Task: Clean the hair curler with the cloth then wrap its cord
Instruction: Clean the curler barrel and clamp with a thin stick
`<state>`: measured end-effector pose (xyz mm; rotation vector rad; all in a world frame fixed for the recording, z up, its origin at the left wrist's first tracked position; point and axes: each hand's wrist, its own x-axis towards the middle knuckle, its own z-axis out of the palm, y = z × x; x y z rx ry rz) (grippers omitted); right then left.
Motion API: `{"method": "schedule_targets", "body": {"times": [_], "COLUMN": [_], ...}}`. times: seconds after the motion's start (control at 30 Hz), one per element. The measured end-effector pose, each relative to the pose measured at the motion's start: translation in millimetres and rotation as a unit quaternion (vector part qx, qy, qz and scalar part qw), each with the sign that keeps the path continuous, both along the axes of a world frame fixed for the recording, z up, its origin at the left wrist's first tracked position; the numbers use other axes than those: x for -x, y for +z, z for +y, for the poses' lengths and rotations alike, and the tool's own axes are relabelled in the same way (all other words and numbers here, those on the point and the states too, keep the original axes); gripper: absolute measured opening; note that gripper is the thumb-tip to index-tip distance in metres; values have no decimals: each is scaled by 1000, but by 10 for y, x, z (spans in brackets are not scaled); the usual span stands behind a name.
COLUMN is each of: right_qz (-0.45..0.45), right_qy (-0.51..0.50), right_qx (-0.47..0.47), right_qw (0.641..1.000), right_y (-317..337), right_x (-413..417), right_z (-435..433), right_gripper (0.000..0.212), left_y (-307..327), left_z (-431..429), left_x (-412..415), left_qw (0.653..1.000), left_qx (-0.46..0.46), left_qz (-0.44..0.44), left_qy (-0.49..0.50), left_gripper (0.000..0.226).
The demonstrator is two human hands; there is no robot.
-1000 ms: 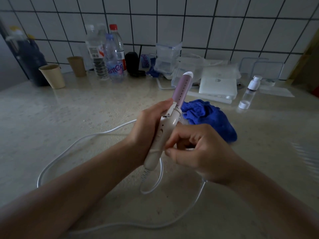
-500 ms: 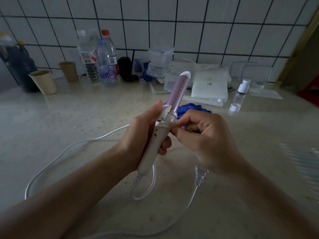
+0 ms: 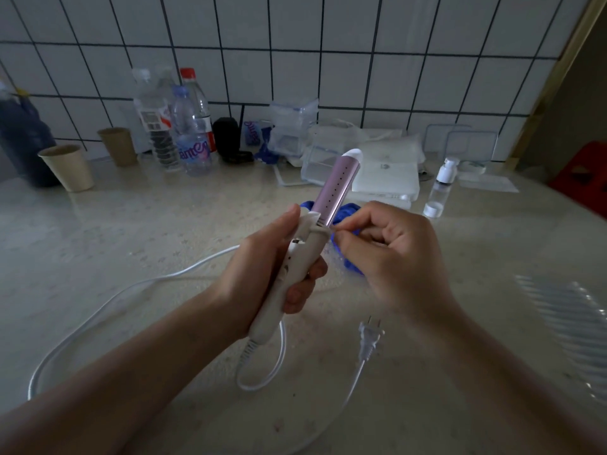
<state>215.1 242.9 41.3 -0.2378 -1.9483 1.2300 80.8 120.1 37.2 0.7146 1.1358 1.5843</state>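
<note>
Left hand [image 3: 262, 274] in closed grip, right hand [image 3: 391, 254] fingertips pinched

Far left: two paper cups [image 3: 67, 167], plastic bottles [image 3: 193, 133]. Far right: white box [image 3: 387, 177], small spray bottle [image 3: 441, 185], upright.

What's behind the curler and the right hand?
The blue cloth lies on the counter behind the curler; the right hand covers most of it.
</note>
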Motion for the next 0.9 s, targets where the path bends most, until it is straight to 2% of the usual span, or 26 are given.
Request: {"method": "schedule_targets", "body": {"times": [0.13, 0.27, 0.4, 0.53, 0.7, 0.83, 0.9], "right_qz": [-13, 32, 26, 27, -23, -58, -47], "right_qy": [29, -11, -15, -73, -62, -65, -74], "right_qx": [-6, 10, -5, -10, -64, -113, -111], "right_qw": [999, 999, 1000, 997, 996, 990, 990], "right_y": [-16, 50, 39, 43, 27, 107, 71], "right_x": [-1, -29, -16, 1, 41, 72, 55], "right_z": [-10, 32, 43, 220, 250, 413, 508], "right_gripper": [18, 11, 10, 20, 11, 14, 15], "left_y": [14, 22, 46, 63, 58, 23, -25], "left_z": [-11, -38, -44, -53, -41, -19, -6], "left_x": [-12, -34, -47, -54, -69, -54, -73], "left_qw": [1000, 1000, 1000, 999, 992, 988, 985], "left_qx": [-9, -27, -18, -9, 21, -8, -17], "left_qz": [3, 7, 12, 51, 120, 143, 166], "left_qy": [4, -4, -22, -2, 27, 50, 41], "left_gripper": [52, 47, 50, 48, 49, 39, 35]}}
